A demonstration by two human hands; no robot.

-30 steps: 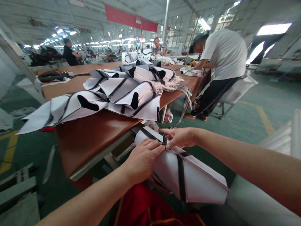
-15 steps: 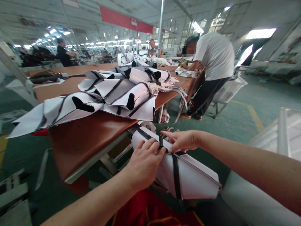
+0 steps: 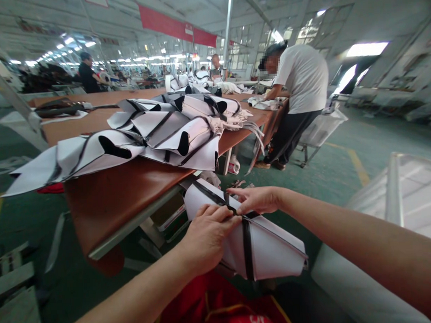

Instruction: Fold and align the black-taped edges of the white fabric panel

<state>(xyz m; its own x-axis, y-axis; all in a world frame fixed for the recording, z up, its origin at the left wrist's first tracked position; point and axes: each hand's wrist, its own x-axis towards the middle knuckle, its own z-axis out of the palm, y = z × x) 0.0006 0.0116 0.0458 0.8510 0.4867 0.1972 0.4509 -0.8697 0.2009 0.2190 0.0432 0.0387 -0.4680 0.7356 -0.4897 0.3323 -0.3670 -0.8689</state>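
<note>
A white sewn piece with black bands (image 3: 271, 253) lies across my lap, below the near edge of the brown table. My left hand (image 3: 209, 232) rests on its upper side, fingers bent and pressed together at the black strap (image 3: 247, 245) crossing it. From the right, my right hand (image 3: 257, 199) meets the same spot. Its thumb presses by the left fingertips, and the index finger stretches out over the strap's upper part. Whatever lies under the fingertips is hidden. More white pieces with black bands (image 3: 164, 125) are heaped on the table.
The brown table (image 3: 107, 198) runs away ahead, its front corner close on my left. A person in a white shirt (image 3: 300, 78) bends over its right side. A white-sided bin (image 3: 393, 193) stands at my right. Beneath the table are a box and a white bottle (image 3: 233, 164).
Both hands stay at the same spot on the white piece. The left fingers have drawn closer together, and the right hand has lowered slightly. The whole view has shifted a little.
</note>
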